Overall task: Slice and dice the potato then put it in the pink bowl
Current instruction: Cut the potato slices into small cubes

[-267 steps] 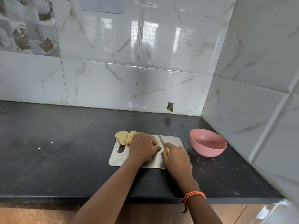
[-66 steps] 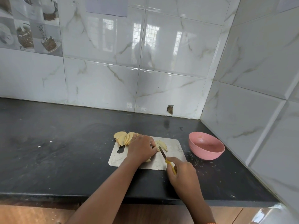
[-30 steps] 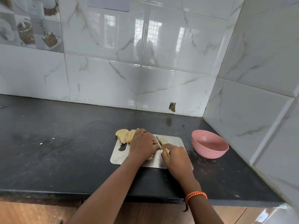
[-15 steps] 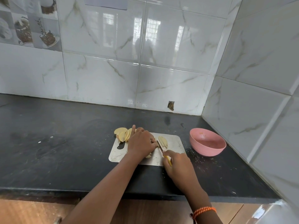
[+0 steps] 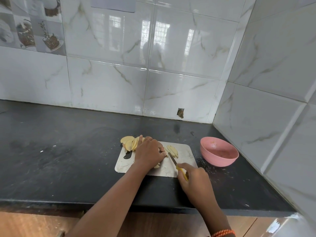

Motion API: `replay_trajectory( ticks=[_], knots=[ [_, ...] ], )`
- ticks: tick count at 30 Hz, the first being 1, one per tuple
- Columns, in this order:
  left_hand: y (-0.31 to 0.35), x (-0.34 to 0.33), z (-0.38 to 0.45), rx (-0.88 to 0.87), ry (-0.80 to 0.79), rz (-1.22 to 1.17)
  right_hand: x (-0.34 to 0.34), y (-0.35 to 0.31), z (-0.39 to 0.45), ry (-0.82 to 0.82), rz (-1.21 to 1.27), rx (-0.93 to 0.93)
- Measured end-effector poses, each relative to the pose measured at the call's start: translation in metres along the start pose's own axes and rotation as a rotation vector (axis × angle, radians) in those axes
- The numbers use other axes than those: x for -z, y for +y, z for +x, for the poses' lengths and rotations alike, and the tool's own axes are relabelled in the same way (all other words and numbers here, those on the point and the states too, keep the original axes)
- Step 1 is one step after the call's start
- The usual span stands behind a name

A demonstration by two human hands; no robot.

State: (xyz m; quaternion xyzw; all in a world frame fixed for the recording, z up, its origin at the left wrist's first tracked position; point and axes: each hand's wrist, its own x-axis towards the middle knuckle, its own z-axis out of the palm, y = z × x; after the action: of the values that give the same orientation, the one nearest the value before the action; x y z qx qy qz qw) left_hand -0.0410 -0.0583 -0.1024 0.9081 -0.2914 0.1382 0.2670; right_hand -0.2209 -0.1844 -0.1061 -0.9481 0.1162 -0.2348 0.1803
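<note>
Your left hand (image 5: 149, 152) curls over potato slices (image 5: 129, 143) on the cutting board (image 5: 183, 162). Your right hand (image 5: 194, 181) grips the knife (image 5: 172, 158); cut strips (image 5: 173, 150) lie beside its blade. The pink bowl (image 5: 218, 153) stands just right of the board.

The right hand (image 5: 195, 180) has drawn the knife (image 5: 177, 164) back toward the cutting board's (image 5: 186, 151) near edge, exposing cut potato strips (image 5: 172, 150)

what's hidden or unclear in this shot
All in the head view:
- Potato piece being cut: covered by the left hand.
- Knife handle: mostly wrapped by the right hand.
- Pink bowl contents: specks too small to identify.
- Paper on the wall: cut off by the top edge.
</note>
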Motion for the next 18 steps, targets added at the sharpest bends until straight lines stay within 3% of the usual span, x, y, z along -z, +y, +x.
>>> replay_trajectory(
  ticks=[7, 18],
  knots=[
    [-0.003, 0.000, 0.000, -0.003, -0.014, -0.061, -0.014, -0.013, 0.038, 0.026, -0.043, -0.007],
    [-0.005, 0.001, 0.000, -0.005, 0.100, -0.032, -0.013, -0.016, 0.038, 0.048, -0.076, 0.041]
  ],
)
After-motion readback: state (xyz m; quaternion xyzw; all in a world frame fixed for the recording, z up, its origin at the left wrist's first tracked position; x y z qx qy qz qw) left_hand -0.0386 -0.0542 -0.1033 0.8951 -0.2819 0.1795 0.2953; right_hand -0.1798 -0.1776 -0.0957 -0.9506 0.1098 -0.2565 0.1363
